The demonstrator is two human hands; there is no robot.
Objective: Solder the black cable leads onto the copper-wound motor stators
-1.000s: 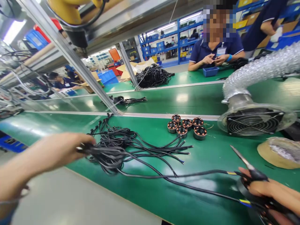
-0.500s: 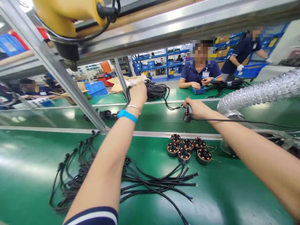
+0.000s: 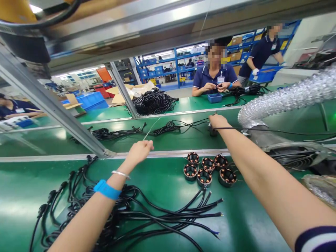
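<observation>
My left hand, fingers closed, pinches a thin pale strand above the bench's metal edge. My right hand is further right over the green belt, its fingers wrapped round a dark stator that is partly hidden. A bundle of black cable lies on the belt between the hands, its leads running toward the right hand. Several round stators with copper windings stand on the green bench below the right hand. Loose black cables lie beneath and beside my left forearm.
A slanted metal post stands at the left, under a metal beam. A silver flexible duct comes in from the right. Across the belt, a person works by a blue tray; another person carries a blue crate.
My left hand has come down and toward me from the far cable pile, now with the strand. A cable bundle now lies on the belt. My right hand stays at the stator; the view has shifted.
</observation>
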